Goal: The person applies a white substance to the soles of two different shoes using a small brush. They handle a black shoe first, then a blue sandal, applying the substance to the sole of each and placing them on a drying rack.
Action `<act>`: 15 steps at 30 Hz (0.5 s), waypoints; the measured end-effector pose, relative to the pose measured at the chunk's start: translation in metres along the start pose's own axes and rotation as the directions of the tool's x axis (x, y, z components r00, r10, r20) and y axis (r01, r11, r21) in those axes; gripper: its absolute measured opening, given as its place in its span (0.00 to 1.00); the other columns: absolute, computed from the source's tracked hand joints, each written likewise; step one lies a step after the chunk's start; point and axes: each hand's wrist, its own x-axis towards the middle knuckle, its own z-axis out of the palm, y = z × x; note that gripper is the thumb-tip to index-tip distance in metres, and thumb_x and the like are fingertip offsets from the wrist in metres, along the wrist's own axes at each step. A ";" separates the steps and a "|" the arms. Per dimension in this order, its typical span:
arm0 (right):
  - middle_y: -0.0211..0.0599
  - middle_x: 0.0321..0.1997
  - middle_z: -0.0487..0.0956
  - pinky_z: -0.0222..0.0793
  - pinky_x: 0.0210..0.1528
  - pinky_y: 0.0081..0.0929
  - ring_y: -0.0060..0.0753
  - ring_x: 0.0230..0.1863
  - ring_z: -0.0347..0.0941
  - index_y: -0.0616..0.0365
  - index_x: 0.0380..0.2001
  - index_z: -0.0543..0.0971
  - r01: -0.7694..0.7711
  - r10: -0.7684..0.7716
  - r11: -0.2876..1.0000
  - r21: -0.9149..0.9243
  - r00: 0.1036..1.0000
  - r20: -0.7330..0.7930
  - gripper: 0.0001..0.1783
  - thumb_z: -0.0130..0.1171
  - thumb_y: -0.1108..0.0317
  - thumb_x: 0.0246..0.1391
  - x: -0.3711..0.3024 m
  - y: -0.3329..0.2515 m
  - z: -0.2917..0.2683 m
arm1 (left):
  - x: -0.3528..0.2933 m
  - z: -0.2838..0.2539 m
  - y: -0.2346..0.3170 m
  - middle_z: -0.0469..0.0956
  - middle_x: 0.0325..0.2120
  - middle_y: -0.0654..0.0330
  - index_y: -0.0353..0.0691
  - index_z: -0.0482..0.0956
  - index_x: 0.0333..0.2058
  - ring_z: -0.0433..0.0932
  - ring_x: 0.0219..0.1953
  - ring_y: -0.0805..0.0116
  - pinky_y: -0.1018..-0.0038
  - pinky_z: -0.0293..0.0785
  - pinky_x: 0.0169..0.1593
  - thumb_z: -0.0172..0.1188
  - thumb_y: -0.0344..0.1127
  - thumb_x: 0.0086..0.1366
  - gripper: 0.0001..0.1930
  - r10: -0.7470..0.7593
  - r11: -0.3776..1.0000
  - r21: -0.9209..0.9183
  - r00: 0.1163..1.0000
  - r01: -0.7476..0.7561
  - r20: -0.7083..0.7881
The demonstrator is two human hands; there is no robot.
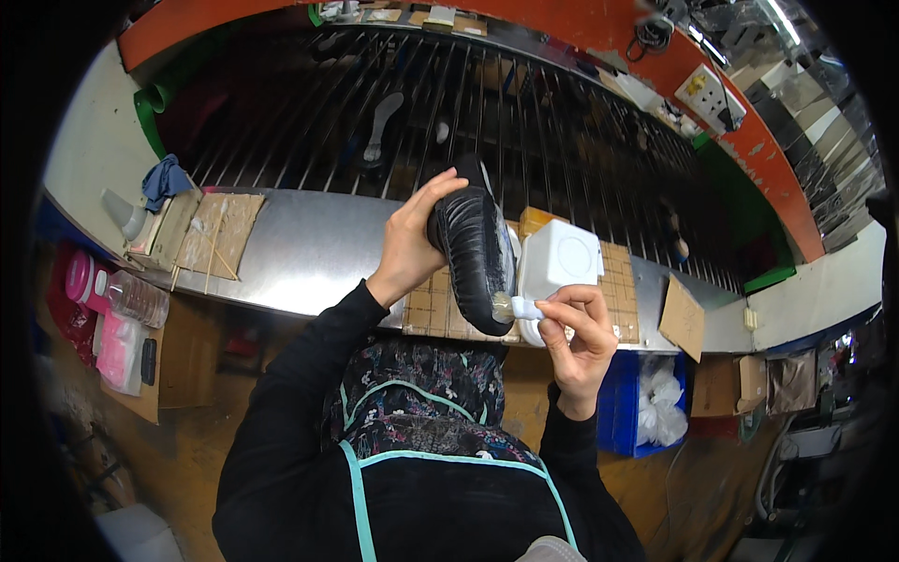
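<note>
My left hand (417,228) is closed round one end of a black, wrinkled shoe upper (471,251), which I hold tilted above the work ledge. Between thumb and fingers of my right hand (579,339) is a white-handled brush (527,307). Its pale bristles touch the shoe's lower end, along the sole edge. Just beyond my right hand stands a white plastic container (562,258). Part of a white rim shows beneath the brush, mostly hidden by the hand.
Dark conveyor rods (309,140) run behind the metal ledge (300,244); a sole (382,126) lies on them. Cardboard with sticks (225,239) is at left. Below right is a blue bin (618,403) holding plastic bags. A pink-lidded jar (86,281) stands far left.
</note>
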 end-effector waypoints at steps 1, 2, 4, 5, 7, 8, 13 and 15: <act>0.37 0.39 0.73 0.68 0.31 0.15 0.23 0.33 0.72 0.63 0.39 0.83 0.015 -0.015 1.000 0.008 1.000 0.011 0.12 0.62 0.81 0.50 0.004 -0.001 0.001 | 0.001 -0.001 0.001 0.71 0.57 0.52 0.47 0.72 0.53 0.74 0.56 0.53 0.67 0.72 0.56 0.71 0.24 0.44 0.34 -0.007 1.000 -0.013 1.000 0.007 0.008; 0.37 0.39 0.73 0.68 0.31 0.15 0.23 0.33 0.72 0.63 0.39 0.83 0.030 -0.030 0.999 0.017 0.999 0.023 0.11 0.62 0.81 0.50 0.008 -0.001 0.003 | 0.001 -0.002 0.003 0.72 0.57 0.53 0.50 0.73 0.53 0.74 0.55 0.52 0.66 0.73 0.56 0.74 0.26 0.41 0.36 -0.027 0.999 -0.022 0.999 0.028 0.020; 0.37 0.39 0.73 0.69 0.32 0.16 0.24 0.34 0.73 0.63 0.39 0.84 0.048 -0.050 0.998 0.045 0.998 0.045 0.11 0.63 0.81 0.50 0.017 -0.002 0.006 | 0.000 -0.005 0.005 0.75 0.52 0.53 0.48 0.72 0.53 0.76 0.53 0.54 0.67 0.74 0.55 0.74 0.25 0.41 0.36 -0.036 0.995 -0.092 0.998 0.040 0.045; 0.37 0.39 0.73 0.69 0.32 0.16 0.24 0.34 0.73 0.62 0.38 0.84 0.058 -0.061 0.997 0.052 0.996 0.059 0.11 0.63 0.81 0.49 0.022 -0.003 0.008 | -0.002 -0.007 0.006 0.76 0.50 0.53 0.48 0.72 0.53 0.77 0.52 0.54 0.67 0.74 0.54 0.74 0.25 0.41 0.36 -0.064 0.988 -0.134 0.995 0.074 0.077; 0.37 0.39 0.73 0.69 0.31 0.17 0.24 0.33 0.73 0.62 0.38 0.84 0.083 -0.089 0.994 0.066 0.992 0.087 0.12 0.63 0.82 0.48 0.032 -0.004 0.012 | -0.006 -0.011 0.006 0.79 0.45 0.54 0.46 0.70 0.54 0.78 0.50 0.56 0.67 0.74 0.52 0.74 0.27 0.42 0.37 -0.074 0.981 -0.169 0.988 0.096 0.136; 0.37 0.39 0.73 0.69 0.31 0.17 0.24 0.33 0.73 0.62 0.38 0.84 0.105 -0.113 0.992 0.074 0.988 0.108 0.12 0.64 0.81 0.48 0.037 -0.004 0.014 | -0.009 -0.013 0.006 0.79 0.45 0.54 0.46 0.69 0.54 0.78 0.50 0.55 0.67 0.74 0.52 0.74 0.27 0.42 0.37 -0.106 0.974 -0.179 0.980 0.136 0.171; 0.37 0.38 0.73 0.67 0.31 0.16 0.23 0.33 0.72 0.61 0.37 0.84 0.155 -0.187 0.973 0.168 0.962 0.196 0.12 0.65 0.81 0.47 0.063 -0.003 0.024 | -0.024 -0.019 0.002 0.79 0.45 0.52 0.43 0.66 0.56 0.78 0.50 0.55 0.67 0.74 0.52 0.76 0.33 0.42 0.41 -0.207 0.916 -0.270 0.927 0.296 0.313; 0.36 0.38 0.73 0.67 0.31 0.17 0.24 0.33 0.72 0.60 0.38 0.84 0.157 -0.200 0.968 0.195 0.953 0.228 0.12 0.65 0.80 0.47 0.070 -0.003 0.028 | -0.028 -0.023 0.005 0.80 0.44 0.54 0.38 0.68 0.54 0.78 0.50 0.59 0.69 0.73 0.53 0.79 0.36 0.39 0.41 -0.272 0.871 -0.285 0.876 0.400 0.397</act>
